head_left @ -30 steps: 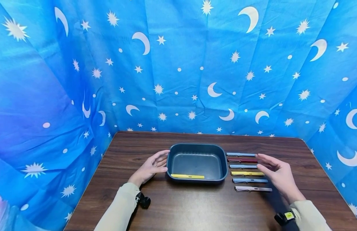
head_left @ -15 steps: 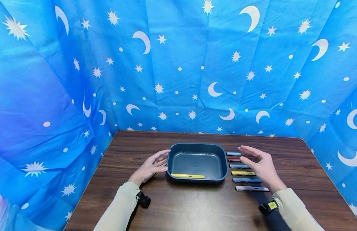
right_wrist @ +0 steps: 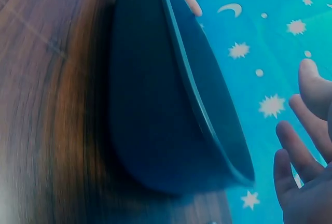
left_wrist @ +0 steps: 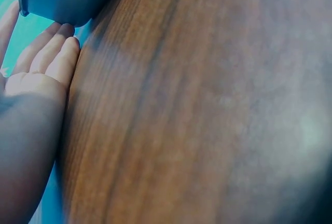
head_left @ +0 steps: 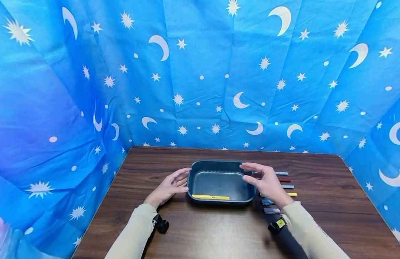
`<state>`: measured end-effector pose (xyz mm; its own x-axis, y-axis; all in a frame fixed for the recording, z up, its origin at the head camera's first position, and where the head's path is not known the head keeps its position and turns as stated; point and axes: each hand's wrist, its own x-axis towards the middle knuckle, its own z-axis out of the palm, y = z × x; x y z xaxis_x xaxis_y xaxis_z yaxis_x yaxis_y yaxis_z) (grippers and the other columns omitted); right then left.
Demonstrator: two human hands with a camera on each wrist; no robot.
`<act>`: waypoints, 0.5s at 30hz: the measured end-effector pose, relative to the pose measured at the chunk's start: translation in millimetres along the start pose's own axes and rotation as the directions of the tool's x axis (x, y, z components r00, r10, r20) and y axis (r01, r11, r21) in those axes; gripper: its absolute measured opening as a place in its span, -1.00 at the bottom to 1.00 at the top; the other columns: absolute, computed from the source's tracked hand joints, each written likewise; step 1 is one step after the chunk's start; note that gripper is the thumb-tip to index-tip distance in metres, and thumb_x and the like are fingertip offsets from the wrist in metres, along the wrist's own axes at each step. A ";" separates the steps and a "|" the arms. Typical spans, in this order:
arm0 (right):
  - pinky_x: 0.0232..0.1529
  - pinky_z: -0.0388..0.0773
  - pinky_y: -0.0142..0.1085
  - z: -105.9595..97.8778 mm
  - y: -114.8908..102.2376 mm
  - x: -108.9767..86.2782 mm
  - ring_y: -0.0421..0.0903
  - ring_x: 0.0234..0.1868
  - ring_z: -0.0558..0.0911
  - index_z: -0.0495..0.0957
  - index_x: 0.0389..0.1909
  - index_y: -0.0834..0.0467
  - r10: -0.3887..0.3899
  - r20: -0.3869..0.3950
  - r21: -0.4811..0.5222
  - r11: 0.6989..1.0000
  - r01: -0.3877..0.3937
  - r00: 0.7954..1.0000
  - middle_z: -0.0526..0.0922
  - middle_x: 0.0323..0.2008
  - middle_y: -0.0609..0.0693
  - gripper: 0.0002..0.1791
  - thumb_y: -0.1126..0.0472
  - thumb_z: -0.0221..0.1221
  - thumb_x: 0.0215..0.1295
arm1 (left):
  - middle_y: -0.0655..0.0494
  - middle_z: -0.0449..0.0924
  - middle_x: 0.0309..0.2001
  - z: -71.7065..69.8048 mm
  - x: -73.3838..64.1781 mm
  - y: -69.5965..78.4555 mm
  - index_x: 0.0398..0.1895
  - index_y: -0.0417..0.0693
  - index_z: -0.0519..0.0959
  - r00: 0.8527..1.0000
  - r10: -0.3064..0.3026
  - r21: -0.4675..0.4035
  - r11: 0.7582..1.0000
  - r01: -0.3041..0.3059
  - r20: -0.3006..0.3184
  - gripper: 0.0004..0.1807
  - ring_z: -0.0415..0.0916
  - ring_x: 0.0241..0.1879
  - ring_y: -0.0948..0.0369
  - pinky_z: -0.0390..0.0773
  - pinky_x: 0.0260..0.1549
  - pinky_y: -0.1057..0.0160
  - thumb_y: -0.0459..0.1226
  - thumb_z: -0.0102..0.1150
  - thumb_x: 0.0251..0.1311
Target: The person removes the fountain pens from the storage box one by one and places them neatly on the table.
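A dark teal rectangular basin stands on the table, with a yellow pen lying inside along its near wall. At the basin's left end my left hand has its fingertips right at the rim, the fingers nearly straight. The left wrist view has those fingers extended beneath the basin's overhanging edge. Over the basin's right rim hovers my right hand, thumb and fingers spread with nothing between them. In the right wrist view its separated fingers are beside the basin wall.
Right of the basin lies a column of pens, partly hidden by my right hand and wrist: light blue, dark red, yellow and pale grey among them. A blue star-and-moon curtain surrounds the wooden table.
My right hand has moved left from above the pens to the basin's right rim, uncovering the pens' right ends. My left hand and the basin stay in place.
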<state>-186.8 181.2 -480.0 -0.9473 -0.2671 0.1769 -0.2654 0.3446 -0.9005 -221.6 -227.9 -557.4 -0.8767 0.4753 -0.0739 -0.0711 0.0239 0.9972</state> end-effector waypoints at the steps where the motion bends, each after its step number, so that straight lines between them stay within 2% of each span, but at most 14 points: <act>1: 0.17 0.63 -0.21 3.7 -0.4 2.1 0.02 0.33 0.60 0.58 0.37 0.01 -0.001 0.013 -0.007 1.000 0.001 1.000 0.70 0.25 0.00 -0.52 0.16 0.32 0.47 | -0.09 0.18 0.62 -0.2 0.2 0.0 0.62 0.10 0.26 1.000 0.000 0.002 1.000 0.000 0.000 -0.21 0.16 0.60 -0.04 0.31 0.49 0.08 -0.38 0.34 0.38; 4: 0.16 0.63 -0.09 13.9 -1.3 7.7 0.02 0.37 0.57 0.57 0.38 -0.04 -0.007 0.063 0.008 1.000 0.006 0.998 0.71 0.25 -0.01 -0.50 0.16 0.33 0.46 | -0.09 0.18 0.62 -1.2 0.8 -0.6 0.62 0.10 0.25 1.000 0.000 -0.001 1.000 0.000 0.001 -0.21 0.16 0.60 -0.05 0.30 0.50 0.06 -0.39 0.33 0.39; 10: 0.12 0.72 -0.16 29.8 -0.8 13.7 0.08 0.39 0.56 0.50 0.45 0.03 -0.021 0.159 0.040 0.999 0.015 0.987 0.69 0.27 0.05 -0.41 0.22 0.35 0.43 | -0.07 0.22 0.61 -0.7 0.4 -1.0 0.61 0.11 0.28 1.000 -0.005 -0.008 1.000 0.005 -0.007 -0.21 0.19 0.58 -0.03 0.35 0.46 0.12 -0.40 0.34 0.37; 15: 0.23 0.64 0.07 39.4 0.0 16.9 0.14 0.40 0.55 0.41 0.50 0.10 0.000 0.228 0.008 1.000 -0.002 0.974 0.66 0.28 0.17 -0.34 0.25 0.35 0.42 | -0.06 0.21 0.61 -0.5 -0.5 -0.3 0.60 0.11 0.28 1.000 -0.006 -0.013 1.000 0.006 -0.003 -0.21 0.19 0.59 -0.02 0.38 0.44 0.17 -0.39 0.35 0.36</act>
<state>-195.7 141.1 -492.7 -0.8813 -0.4654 0.0819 -0.2625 0.3379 -0.9038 -221.3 -228.6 -557.6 -0.8775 0.4729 -0.0796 -0.0823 0.0150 0.9965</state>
